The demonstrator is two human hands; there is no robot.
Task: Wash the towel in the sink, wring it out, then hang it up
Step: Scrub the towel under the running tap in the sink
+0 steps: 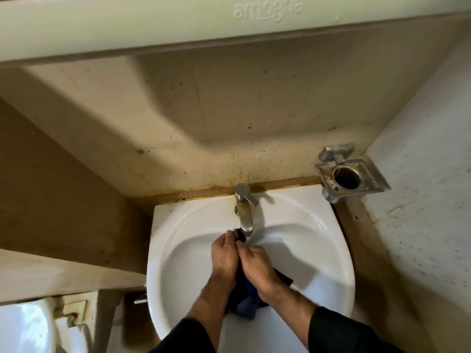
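Note:
A dark blue towel (246,301) hangs bunched between both hands over the white sink (328,250). My left hand (224,258) grips its upper end just under the steel tap (244,212). My right hand (260,268) grips the cloth right beside it, the knuckles of the two hands touching. A dark tip of towel (239,235) pokes out above my left fingers at the spout. The towel's lower part sags below my wrists toward the basin's near side. Much of the cloth is hidden by my hands.
A metal wall holder with a round hole (348,175) sits to the right of the sink. A toilet cistern and lid (28,324) stand at lower left. A pale cabinet (153,21) overhangs the tiled wall above. Walls close in on both sides.

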